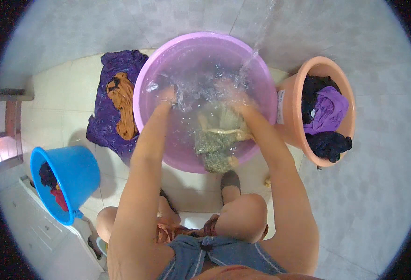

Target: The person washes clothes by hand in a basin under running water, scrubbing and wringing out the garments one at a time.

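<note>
A large pink-purple basin [142,122] full of cloudy water stands in front of me. Both my hands are down in it, and splashes and foam hide their fingers. My left hand [168,95] is at the left side of the basin, close to white froth. On the right, my right hand [233,95] is under the surface beside a wet grey-green cloth garment [215,141] with a pale band. Part of this garment floats near the basin's front rim. Whether either hand grips cloth cannot be made out. A thin stream of water [256,51] falls into the basin from the upper right.
Right of the basin, a peach bucket [289,109] holds purple and black clothes. To the left, an orange-brown cloth [123,105] lies on a dark purple cloth [103,123] on the tiled floor. A blue bucket [81,172] with dark and red cloths sits tilted-looking at lower left.
</note>
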